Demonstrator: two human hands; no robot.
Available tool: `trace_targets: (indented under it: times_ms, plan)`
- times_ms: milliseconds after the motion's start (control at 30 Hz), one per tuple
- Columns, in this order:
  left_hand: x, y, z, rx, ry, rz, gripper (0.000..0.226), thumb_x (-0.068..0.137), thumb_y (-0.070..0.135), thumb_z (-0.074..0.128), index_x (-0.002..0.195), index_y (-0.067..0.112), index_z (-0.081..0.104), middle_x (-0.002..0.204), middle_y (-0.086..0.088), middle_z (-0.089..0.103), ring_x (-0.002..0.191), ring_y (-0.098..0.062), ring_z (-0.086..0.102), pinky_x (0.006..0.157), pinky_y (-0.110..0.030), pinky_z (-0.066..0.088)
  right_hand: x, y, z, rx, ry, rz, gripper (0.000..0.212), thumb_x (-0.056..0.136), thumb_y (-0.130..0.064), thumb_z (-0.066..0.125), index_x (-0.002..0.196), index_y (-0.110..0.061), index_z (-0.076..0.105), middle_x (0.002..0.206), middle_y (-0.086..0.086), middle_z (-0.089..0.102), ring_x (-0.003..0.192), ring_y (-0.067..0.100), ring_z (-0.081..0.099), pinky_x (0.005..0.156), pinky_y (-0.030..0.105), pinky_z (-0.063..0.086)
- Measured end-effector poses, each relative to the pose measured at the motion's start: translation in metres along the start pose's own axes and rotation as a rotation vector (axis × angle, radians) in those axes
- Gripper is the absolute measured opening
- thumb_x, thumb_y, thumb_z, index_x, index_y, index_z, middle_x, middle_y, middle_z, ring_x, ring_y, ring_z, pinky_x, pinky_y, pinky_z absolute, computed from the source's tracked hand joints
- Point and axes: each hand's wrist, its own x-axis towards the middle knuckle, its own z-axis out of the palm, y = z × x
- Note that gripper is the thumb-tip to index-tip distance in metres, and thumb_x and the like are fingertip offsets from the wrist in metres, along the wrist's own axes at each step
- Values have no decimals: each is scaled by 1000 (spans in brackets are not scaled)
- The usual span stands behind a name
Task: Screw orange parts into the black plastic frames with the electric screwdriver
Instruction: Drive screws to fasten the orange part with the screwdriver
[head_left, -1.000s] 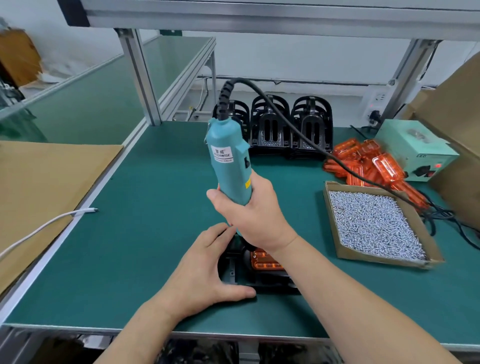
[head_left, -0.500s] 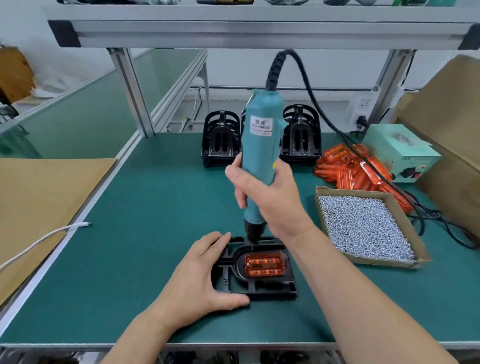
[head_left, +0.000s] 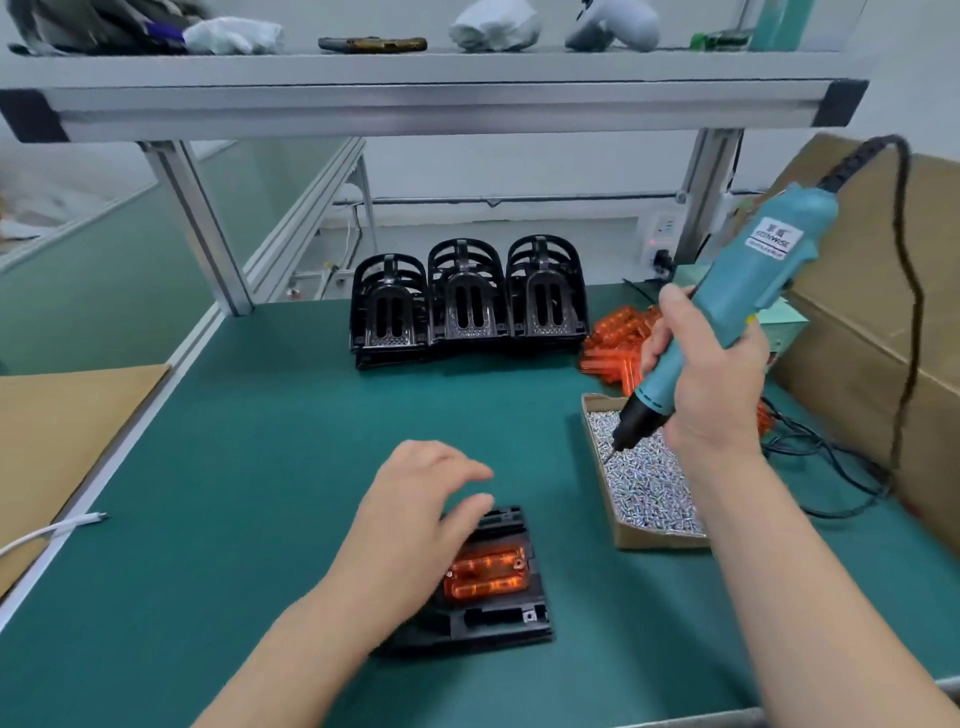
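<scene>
The green counter (head_left: 260, 467) carries a cardboard tray (head_left: 660, 540) of screws at the right. The black frame (head_left: 498, 618) lies near the front edge, as before. The electric screwdriver (head_left: 727, 312) has swung right from above the frame and now tilts, its tip among the screws. The right hand (head_left: 711, 384) grips its barrel. The left hand (head_left: 415, 519), fingers loose and now lifted, covers the frame's left side. The orange part (head_left: 488, 571) sits in the frame.
</scene>
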Motion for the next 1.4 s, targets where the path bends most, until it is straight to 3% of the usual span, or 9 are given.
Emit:
trace_targets:
  times_ms: [133, 233, 400, 633, 833, 933, 1100, 1267, 1400]
  plan:
    - [51, 46, 41, 89, -74, 106, 14, 91, 27, 65, 99, 26, 76, 103, 3, 62, 107, -22, 45, 96, -37, 36, 8, -1, -17, -74, 75, -72, 18, 90, -16, 69, 81, -17, 53, 53, -2, 49, 42, 15, 44, 45, 25, 40]
    - [77, 68, 74, 128, -126, 109, 18, 88, 35, 67, 103, 33, 75, 107, 2, 56, 109, -24, 39, 91, -36, 30, 11, -1, -25, -175, 109, -122, 18, 87, -23, 71, 79, -22, 54, 53, -3, 51, 43, 16, 47, 48, 29, 41]
    - [95, 83, 110, 183, -277, 66, 17, 82, 36, 70, 99, 36, 74, 109, 2, 48, 113, -23, 35, 103, -40, 22, 12, -3, -32, -279, 122, -166, 23, 87, -22, 72, 72, -30, 56, 52, -3, 52, 44, 18, 49, 49, 32, 43]
    - [95, 75, 124, 117, -237, 63, 4, 83, 31, 72, 86, 30, 75, 96, 6, 58, 103, -19, 37, 104, -38, 23, 10, -1, -37, -307, 148, -144, 21, 86, -25, 73, 75, -29, 55, 55, -2, 54, 48, 22, 50, 52, 36, 45]
    - [92, 72, 111, -230, -165, 3, 7, 86, 19, 70, 81, 23, 71, 83, 11, 67, 92, -11, 52, 88, -29, 37, 8, -6, -31, -252, 175, -141, 22, 85, -23, 72, 73, -34, 58, 54, -4, 53, 44, 19, 49, 50, 36, 45]
    - [94, 63, 90, -519, -144, -150, 14, 87, 9, 68, 80, 20, 64, 74, 10, 63, 70, -5, 54, 69, -21, 43, 6, -12, -26, -186, 181, -143, 18, 88, -18, 70, 79, -26, 56, 53, -6, 52, 43, 16, 49, 50, 34, 45]
    - [77, 38, 62, -1018, -107, -435, 14, 89, -2, 64, 91, 11, 67, 74, -1, 69, 64, -10, 54, 61, -18, 46, -6, -21, -9, 3, 209, -86, 18, 91, -12, 67, 83, -16, 51, 55, -1, 49, 42, 17, 44, 46, 25, 39]
    - [40, 20, 47, -722, -19, -333, 18, 81, 4, 76, 81, 21, 72, 71, 7, 68, 67, -6, 59, 66, -15, 46, -18, -26, 16, 135, 222, -7, 21, 91, -14, 67, 82, -12, 48, 52, 1, 47, 42, 17, 43, 45, 25, 36]
    - [21, 22, 39, -585, 37, -166, 38, 80, 1, 73, 102, 32, 69, 77, 10, 66, 78, -14, 61, 80, -21, 48, -30, -24, 32, 171, 162, 29, 24, 92, -15, 66, 77, -12, 47, 51, 0, 46, 40, 16, 42, 46, 25, 35]
